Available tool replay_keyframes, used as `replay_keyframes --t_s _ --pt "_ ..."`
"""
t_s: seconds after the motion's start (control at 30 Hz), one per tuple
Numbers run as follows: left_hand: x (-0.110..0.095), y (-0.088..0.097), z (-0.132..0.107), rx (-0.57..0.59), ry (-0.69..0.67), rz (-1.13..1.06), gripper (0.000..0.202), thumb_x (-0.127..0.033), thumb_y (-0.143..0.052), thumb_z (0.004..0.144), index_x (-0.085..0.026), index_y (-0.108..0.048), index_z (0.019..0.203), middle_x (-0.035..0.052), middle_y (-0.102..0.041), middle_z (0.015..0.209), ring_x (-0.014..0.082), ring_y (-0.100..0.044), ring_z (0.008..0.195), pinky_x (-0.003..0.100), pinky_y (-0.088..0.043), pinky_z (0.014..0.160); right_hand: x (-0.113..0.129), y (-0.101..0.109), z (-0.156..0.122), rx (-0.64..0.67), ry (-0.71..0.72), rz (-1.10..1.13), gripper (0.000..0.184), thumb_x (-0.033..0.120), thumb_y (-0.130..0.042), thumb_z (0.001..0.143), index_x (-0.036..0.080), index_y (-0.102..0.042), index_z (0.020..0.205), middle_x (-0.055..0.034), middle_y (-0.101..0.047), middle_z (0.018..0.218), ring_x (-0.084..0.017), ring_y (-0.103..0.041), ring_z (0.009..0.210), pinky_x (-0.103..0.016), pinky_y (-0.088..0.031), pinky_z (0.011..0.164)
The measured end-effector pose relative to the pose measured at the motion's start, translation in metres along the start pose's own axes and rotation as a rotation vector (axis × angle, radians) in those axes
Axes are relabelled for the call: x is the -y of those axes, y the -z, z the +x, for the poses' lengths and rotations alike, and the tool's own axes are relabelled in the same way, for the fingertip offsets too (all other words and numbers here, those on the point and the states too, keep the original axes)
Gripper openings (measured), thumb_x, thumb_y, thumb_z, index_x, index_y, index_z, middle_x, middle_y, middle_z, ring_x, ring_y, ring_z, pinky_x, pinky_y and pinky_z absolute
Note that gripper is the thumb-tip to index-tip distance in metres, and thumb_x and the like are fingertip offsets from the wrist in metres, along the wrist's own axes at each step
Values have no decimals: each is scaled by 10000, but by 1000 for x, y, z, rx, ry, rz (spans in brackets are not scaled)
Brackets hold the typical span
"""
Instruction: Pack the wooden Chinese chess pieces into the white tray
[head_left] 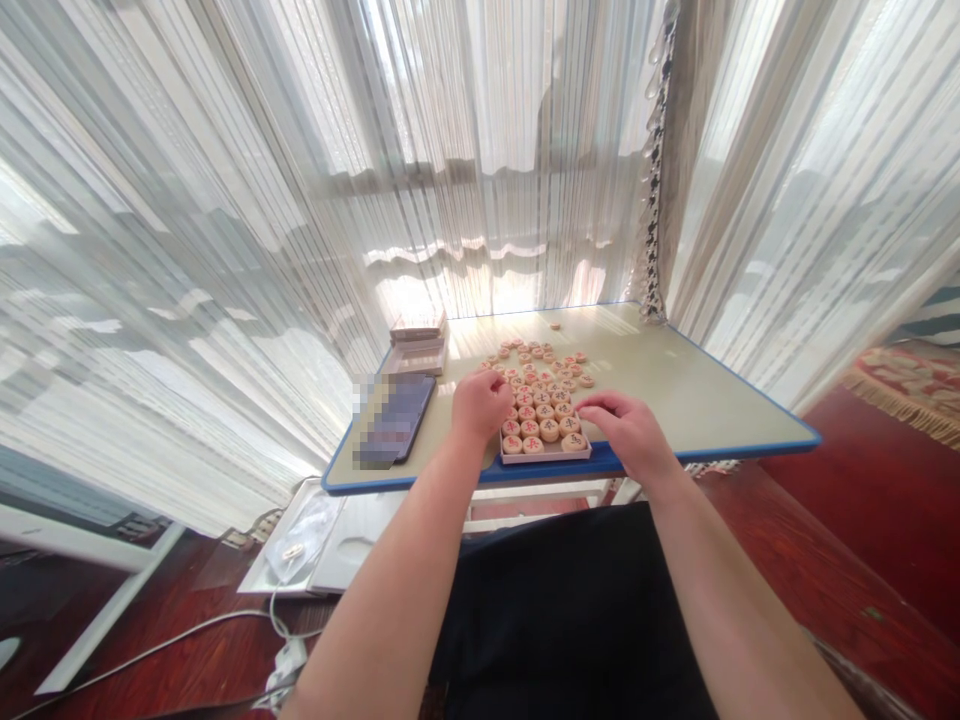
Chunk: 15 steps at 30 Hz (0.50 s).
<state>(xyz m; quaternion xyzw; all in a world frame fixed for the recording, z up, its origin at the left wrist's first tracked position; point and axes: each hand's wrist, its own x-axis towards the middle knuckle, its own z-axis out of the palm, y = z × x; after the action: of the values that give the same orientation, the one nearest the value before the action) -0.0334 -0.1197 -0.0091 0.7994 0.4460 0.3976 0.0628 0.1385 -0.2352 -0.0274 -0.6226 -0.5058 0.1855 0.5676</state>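
The left grip (pixel 480 405) curls beside the packed wooden xiangqi pieces (pixel 550 428) — holding one or not, I cannot tell — while the right grip (pixel 626 430) hovers released near the tray's (pixel 545 456) corner.

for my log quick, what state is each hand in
Left hand: curled, cannot tell if it holds a wooden xiangqi piece.
Right hand: half open, holding nothing visible.

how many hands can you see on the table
2. The left hand is over the loose xiangqi pieces, beside the tray; the right hand is at the tray's right side.
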Motion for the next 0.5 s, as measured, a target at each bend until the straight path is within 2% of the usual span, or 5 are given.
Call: replay_keyframes --t_s 0.17,0.33,0.5 --pt "0 0 0 1 -3 10 167 -171 -469 679 -196 -574 553 16 -621 631 148 -551 662 253 -399 629 4 1 -1 70 2 -143 160 272 -563 658 182 -689 701 -20 -652 717 -176 -578 706 -286 -445 662" --pt "0 0 -1 3 -13 -3 169 -173 -467 688 -193 -579 563 20 -635 654 147 -561 684 254 -409 661 12 1 -3 93 53 -254 165 249 -547 676 188 -698 702 -32 -665 791 -178 -590 767 -275 -442 715" --pt "-1 0 -2 3 -3 -17 164 -171 -467 679 -192 -581 562 18 -627 634 145 -555 660 252 -405 644 13 1 -4 90 46 -287 179 262 -551 680 180 -703 723 -33 -659 760 -173 -581 726 -273 -436 689"
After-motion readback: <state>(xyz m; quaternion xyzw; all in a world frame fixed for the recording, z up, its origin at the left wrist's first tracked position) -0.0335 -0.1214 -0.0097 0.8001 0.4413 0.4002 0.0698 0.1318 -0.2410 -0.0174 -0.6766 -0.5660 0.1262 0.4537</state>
